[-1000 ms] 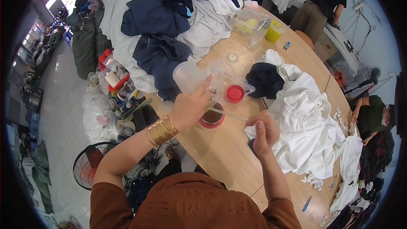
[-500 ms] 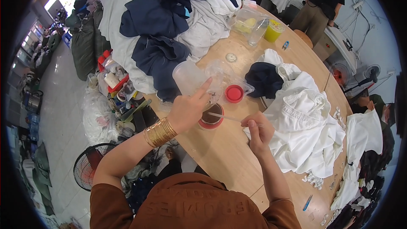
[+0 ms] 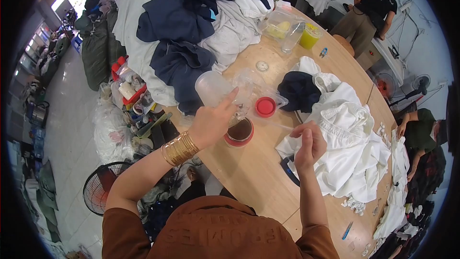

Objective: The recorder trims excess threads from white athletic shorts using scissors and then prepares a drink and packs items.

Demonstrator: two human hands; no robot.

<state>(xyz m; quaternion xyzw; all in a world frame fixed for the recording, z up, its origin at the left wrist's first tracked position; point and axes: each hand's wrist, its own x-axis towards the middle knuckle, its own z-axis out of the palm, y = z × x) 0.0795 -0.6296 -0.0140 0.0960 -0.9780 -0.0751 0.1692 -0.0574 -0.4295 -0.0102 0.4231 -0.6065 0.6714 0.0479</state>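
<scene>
A translucent plastic cup (image 3: 211, 89) is tilted in my left hand (image 3: 213, 125), whose fingers are closed round it with the index finger stretched along its side. Clear pieces that look like ice lie at its mouth, over a red-rimmed container (image 3: 240, 144) with brown contents standing on the table. My right hand (image 3: 309, 145) is closed on a thin pale straw (image 3: 278, 124), apart from the container and above white cloth. A round red lid (image 3: 265, 107) lies beyond the container, beside clear crumpled plastic (image 3: 249, 82).
White garments (image 3: 342, 139) are heaped on the right, navy and grey ones (image 3: 177, 19) at the far left. A yellow cup (image 3: 310, 36) stands at the back. Blue snips (image 3: 347, 230) lie near right. A fan (image 3: 106, 188) stands below the table's left edge. Two people work at the right.
My right hand has moved right, drawing the straw out of the container. The cup and my left hand stay almost in place. At the right, a co-worker has come further into view.
</scene>
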